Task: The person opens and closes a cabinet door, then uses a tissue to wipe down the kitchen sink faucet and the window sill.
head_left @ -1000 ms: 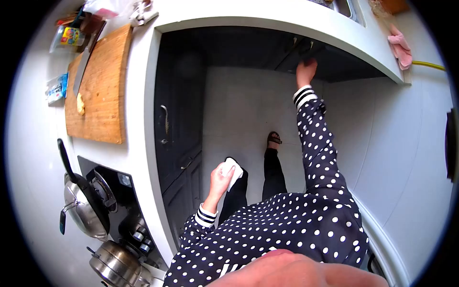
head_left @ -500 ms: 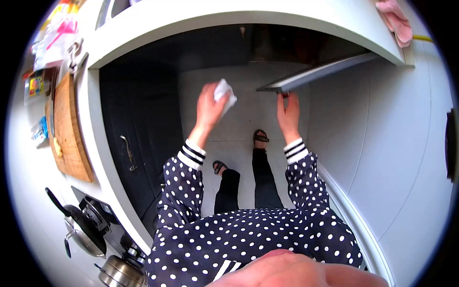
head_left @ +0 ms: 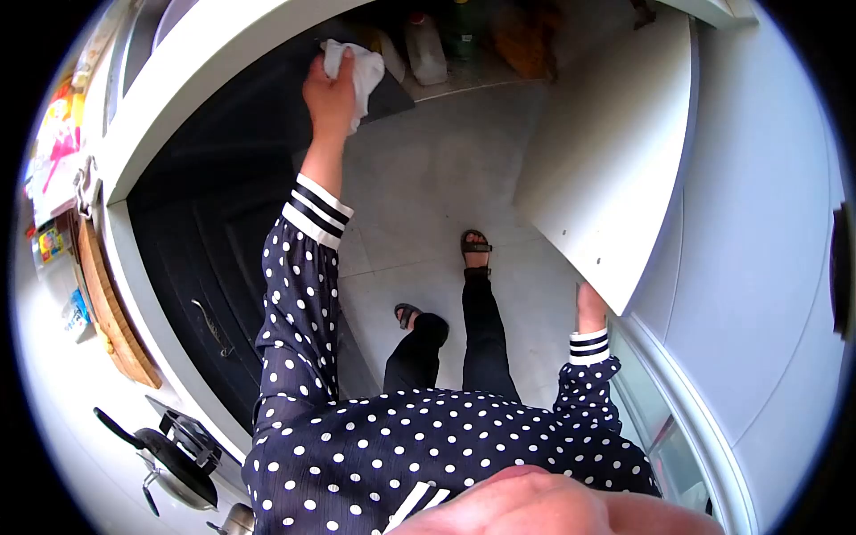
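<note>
My left hand point(head_left: 330, 98) is closed around a crumpled white cloth point(head_left: 366, 76). It reaches up to the dark cabinet door point(head_left: 276, 94) beneath the counter, close to that door's upper right part. On the right, a cabinet door point(head_left: 615, 152) stands wide open, its pale inner face toward me. My right hand point(head_left: 590, 308) is at the near lower corner of this door. Its fingers are hidden behind the panel, so their grip does not show.
Inside the open cabinet stand a whitish plastic bottle point(head_left: 426, 52), a green bottle point(head_left: 461, 36) and an orange-brown bag point(head_left: 524, 43). The white counter edge point(head_left: 169, 98) curves overhead. At left are a wooden cutting board point(head_left: 111, 303) and a dark pan point(head_left: 174, 464).
The right cabinet door has swung wide open toward me, with my right hand moving down and right. My left hand has carried the cloth up and left to the other door. Bottles now show inside.
</note>
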